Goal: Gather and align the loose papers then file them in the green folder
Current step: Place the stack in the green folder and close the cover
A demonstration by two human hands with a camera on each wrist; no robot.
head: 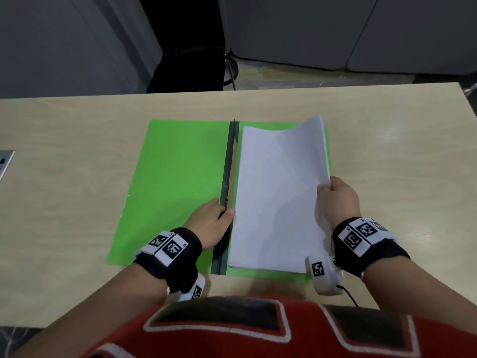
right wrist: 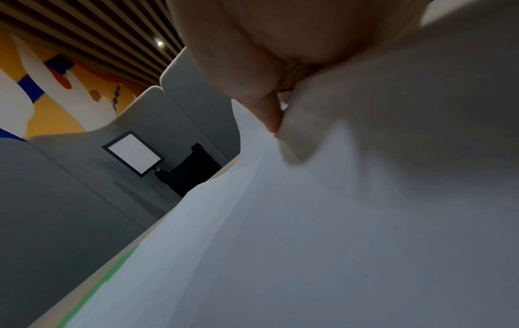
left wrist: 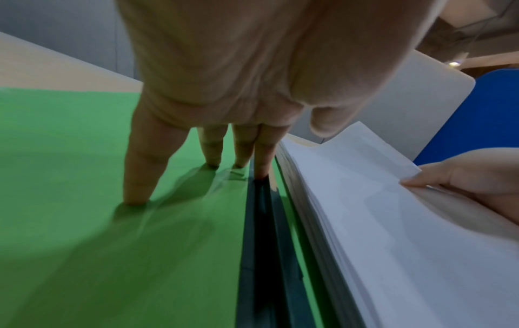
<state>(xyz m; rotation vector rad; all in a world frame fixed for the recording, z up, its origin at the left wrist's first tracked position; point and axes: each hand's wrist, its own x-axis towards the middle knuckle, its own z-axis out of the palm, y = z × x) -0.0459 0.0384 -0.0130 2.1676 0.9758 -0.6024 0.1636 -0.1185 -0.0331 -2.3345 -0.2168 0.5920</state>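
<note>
Thick stack of white papers [head: 278,197] sits on the open green plastic folder's [head: 175,187] right half, floppy imo. Right hand [head: 338,200] pinches its right edge; left hand [head: 210,223] fingers spread, pressing near the spine w/ fingertips.

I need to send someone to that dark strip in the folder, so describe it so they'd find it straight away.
On the pale wooden desk lies an open green folder. Down its middle fold runs the dark strip, between the bare green left half and the white paper stack. It is the only dark, narrow thing there, with the left hand pressing its near part.
</note>
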